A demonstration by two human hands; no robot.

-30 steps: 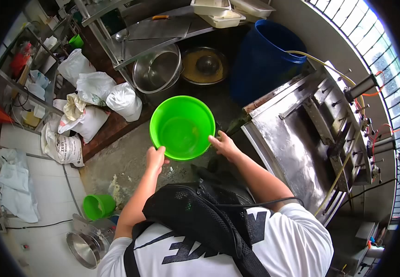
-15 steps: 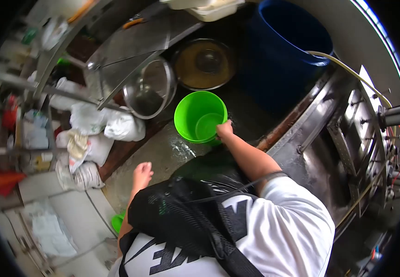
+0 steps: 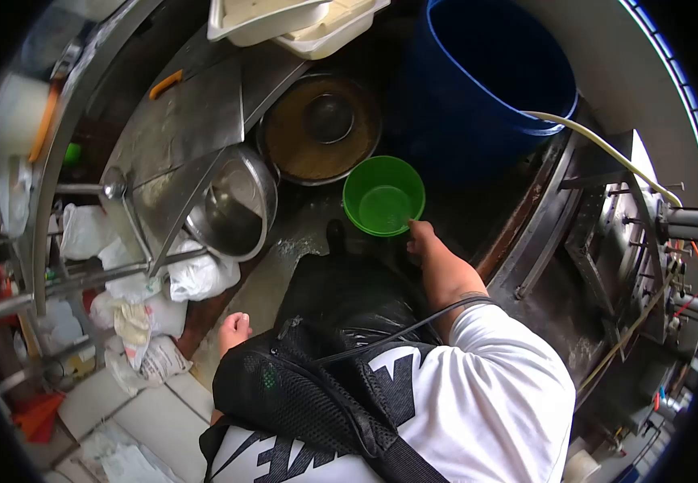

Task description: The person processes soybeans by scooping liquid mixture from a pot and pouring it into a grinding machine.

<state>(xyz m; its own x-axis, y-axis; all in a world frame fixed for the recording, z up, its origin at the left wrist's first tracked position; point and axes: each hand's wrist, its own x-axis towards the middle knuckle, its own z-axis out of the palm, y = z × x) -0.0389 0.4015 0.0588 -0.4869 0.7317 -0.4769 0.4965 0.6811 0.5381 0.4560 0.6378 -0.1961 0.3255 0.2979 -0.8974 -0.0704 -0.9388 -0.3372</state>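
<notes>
The person's right hand [image 3: 420, 238] was clamped on the rim of a green plastic bucket [image 3: 384, 196], at its near right side, with fingers curled against the wall; the grip on the outside was partly hidden. The bucket tilted toward the viewer, mouth showing, between the blue plastic barrel [image 3: 478, 121] to the far right and the wide metal basin [image 3: 319, 183] to the far left. Whether liquid lay in it could not be told.

The left hand [image 3: 234, 328] was well apart from the right, above the floor at the near left, touching nothing visible. Its fingers looked bent, but the black mesh cloth [image 3: 292, 378] on the person's front covered the wrist and forearm, so how far the hand was open could not be told.

The basin held something brown, hard to identify, with a round metal bowl [image 3: 329, 118] set in it. The barrel's inside was too dark to read, and its far rim was cut off. Two white plastic trays [image 3: 325, 47] at the far end of the tabletop [image 3: 268, 74] were cut off too. Objects along the left edge were blurred.
</notes>
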